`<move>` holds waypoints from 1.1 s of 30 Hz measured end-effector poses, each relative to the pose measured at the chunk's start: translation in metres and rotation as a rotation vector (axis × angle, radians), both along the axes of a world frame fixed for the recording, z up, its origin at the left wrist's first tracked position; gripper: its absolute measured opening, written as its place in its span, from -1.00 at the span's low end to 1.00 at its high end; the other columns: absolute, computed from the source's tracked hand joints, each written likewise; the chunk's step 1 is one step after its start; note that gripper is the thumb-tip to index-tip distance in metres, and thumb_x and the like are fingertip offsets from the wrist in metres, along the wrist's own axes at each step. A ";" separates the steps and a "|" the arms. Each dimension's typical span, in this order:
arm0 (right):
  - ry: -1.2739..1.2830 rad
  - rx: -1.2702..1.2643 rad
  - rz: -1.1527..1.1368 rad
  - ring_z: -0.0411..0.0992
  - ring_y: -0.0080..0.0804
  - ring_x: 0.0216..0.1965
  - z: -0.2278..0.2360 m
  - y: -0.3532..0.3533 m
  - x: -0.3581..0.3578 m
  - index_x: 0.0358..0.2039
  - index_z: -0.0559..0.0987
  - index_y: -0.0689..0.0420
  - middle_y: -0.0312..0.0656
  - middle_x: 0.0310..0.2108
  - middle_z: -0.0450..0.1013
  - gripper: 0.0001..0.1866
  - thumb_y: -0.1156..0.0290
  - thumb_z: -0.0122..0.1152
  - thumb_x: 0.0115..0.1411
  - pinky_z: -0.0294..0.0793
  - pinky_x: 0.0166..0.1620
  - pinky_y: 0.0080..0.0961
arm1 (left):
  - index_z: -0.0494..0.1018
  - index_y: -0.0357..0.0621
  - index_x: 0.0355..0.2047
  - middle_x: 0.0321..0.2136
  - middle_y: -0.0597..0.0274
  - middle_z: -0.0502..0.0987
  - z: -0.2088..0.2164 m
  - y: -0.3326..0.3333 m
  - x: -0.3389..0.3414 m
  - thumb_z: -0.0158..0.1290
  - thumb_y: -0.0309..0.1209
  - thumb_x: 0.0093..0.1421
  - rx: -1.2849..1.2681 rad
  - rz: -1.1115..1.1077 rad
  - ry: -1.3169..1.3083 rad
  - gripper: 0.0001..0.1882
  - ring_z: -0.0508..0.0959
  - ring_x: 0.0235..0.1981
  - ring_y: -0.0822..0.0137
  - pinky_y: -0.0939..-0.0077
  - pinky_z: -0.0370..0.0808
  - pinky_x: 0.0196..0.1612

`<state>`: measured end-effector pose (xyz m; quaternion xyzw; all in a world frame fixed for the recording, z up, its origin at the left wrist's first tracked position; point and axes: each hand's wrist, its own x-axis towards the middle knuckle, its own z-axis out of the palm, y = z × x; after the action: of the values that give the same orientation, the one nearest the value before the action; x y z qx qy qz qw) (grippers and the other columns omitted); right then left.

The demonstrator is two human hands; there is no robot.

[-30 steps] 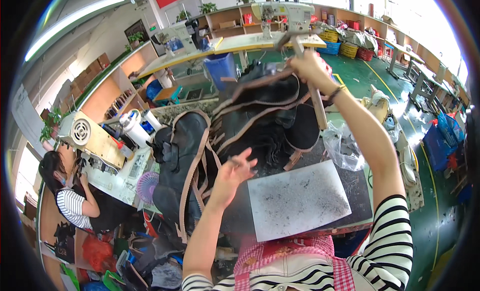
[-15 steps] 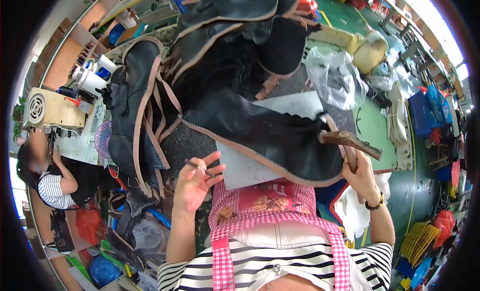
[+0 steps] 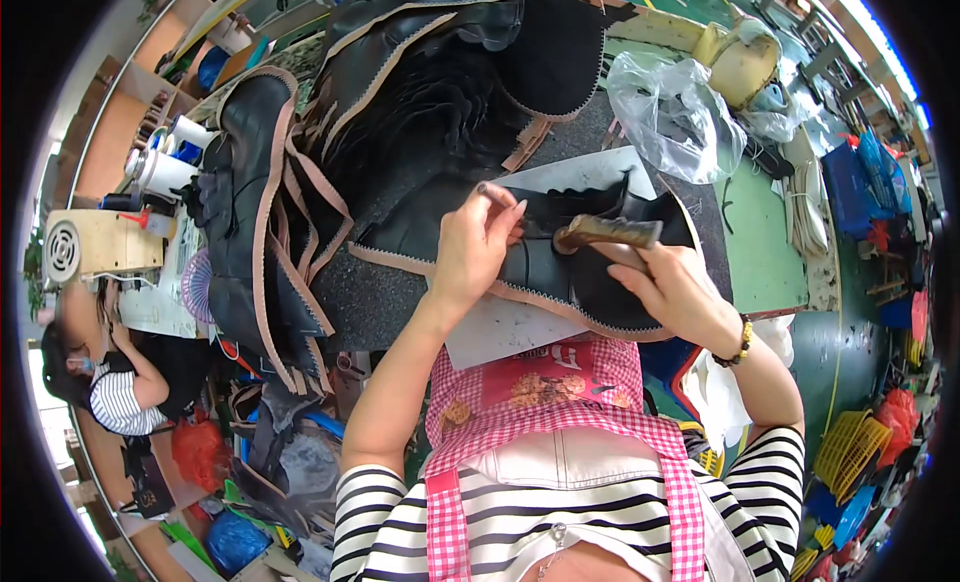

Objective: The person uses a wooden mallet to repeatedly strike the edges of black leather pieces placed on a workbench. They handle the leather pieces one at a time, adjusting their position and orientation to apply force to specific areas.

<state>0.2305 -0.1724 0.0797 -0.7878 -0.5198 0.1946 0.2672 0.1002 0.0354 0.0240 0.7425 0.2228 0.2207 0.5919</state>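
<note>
A black leather boot upper [image 3: 625,297] with a pale zigzag-cut edge lies across a light flat board [image 3: 490,337] in front of me. Over its middle, my left hand [image 3: 468,250] pinches a thin dark rod [image 3: 488,191], whose lower end is hidden by the fingers. My right hand [image 3: 685,294] is wrapped round the handle of a hammer [image 3: 605,232]. The hammer's head hangs just right of my left fingers, above the leather; whether it touches is not clear.
Stacked black uppers [image 3: 430,112] rise behind the board, with more uppers [image 3: 250,202] draped at left. A clear plastic bag [image 3: 675,112] lies at the back right. A person in a striped top [image 3: 130,387] sits at a bench on the left.
My left hand has moved up and right onto the leather with the rod. The hammer has swung left toward it. The upper's right end is laid out flatter and further right.
</note>
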 end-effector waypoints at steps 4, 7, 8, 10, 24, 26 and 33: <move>0.043 -0.012 0.042 0.41 0.16 -0.50 -0.005 0.003 0.009 -0.33 0.37 0.28 0.17 -0.60 0.38 -0.71 0.28 0.15 0.22 0.36 -0.45 -0.17 | 0.43 -0.29 -0.35 -0.50 0.20 0.58 -0.015 -0.004 -0.001 0.07 -0.49 0.26 0.035 0.071 0.001 -0.90 0.62 -0.46 0.47 0.60 0.57 -0.35; 0.059 -0.050 0.060 0.41 0.16 -0.50 0.000 0.005 0.014 -0.35 0.37 0.28 0.17 -0.60 0.38 -0.70 0.27 0.14 0.23 0.36 -0.44 -0.15 | 0.44 -0.30 -0.33 -0.49 0.20 0.58 -0.015 -0.005 -0.002 0.07 -0.51 0.25 0.051 0.089 0.022 -0.92 0.62 -0.45 0.47 0.61 0.57 -0.34; 0.064 -0.050 0.063 0.40 0.16 -0.50 0.001 0.005 0.015 -0.35 0.37 0.28 0.16 -0.60 0.38 -0.70 0.27 0.14 0.23 0.35 -0.44 -0.14 | 0.44 -0.30 -0.33 -0.49 0.20 0.58 -0.016 -0.005 -0.002 0.07 -0.52 0.25 0.026 0.088 0.013 -0.92 0.61 -0.45 0.48 0.62 0.57 -0.34; 0.085 -0.067 0.056 0.40 0.15 -0.50 0.005 0.007 0.016 -0.36 0.37 0.27 0.15 -0.61 0.38 -0.71 0.27 0.13 0.23 0.36 -0.43 -0.15 | 0.44 -0.30 -0.32 -0.48 0.21 0.58 -0.016 -0.004 -0.001 0.08 -0.53 0.24 -0.021 0.093 -0.004 -0.92 0.61 -0.45 0.49 0.63 0.56 -0.35; -0.017 0.273 0.014 0.42 0.09 -0.56 0.067 0.029 0.024 -0.31 0.45 0.28 0.09 -0.61 0.40 -0.74 0.34 0.22 0.17 0.40 -0.48 -0.28 | 0.43 -0.22 -0.39 -0.63 0.04 0.52 -0.011 -0.004 0.005 0.15 -0.48 0.16 0.395 0.067 0.080 -0.89 0.58 -0.60 0.15 0.42 0.48 -0.51; -0.003 0.414 0.014 0.42 0.11 -0.55 0.084 0.035 0.018 -0.35 0.42 0.27 0.11 -0.60 0.41 -0.75 0.33 0.21 0.17 0.42 -0.47 -0.26 | 0.44 -0.23 -0.39 -0.62 0.04 0.50 -0.005 -0.004 0.009 0.14 -0.50 0.16 0.518 0.029 0.067 -0.91 0.54 -0.63 0.19 0.41 0.45 -0.53; -0.030 -0.120 0.132 0.40 0.15 -0.55 0.022 0.021 0.034 -0.41 0.37 0.28 0.13 -0.67 0.36 -0.71 0.29 0.15 0.21 0.35 -0.45 -0.09 | 0.43 -0.32 -0.33 -0.45 0.22 0.59 -0.008 0.000 0.006 0.06 -0.50 0.26 0.008 0.080 0.132 -0.90 0.62 -0.45 0.47 0.61 0.57 -0.35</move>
<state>0.2643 -0.1515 0.1018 -0.7694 -0.5617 0.2308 0.1981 0.1064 0.0351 0.0159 0.7482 0.2898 0.1955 0.5639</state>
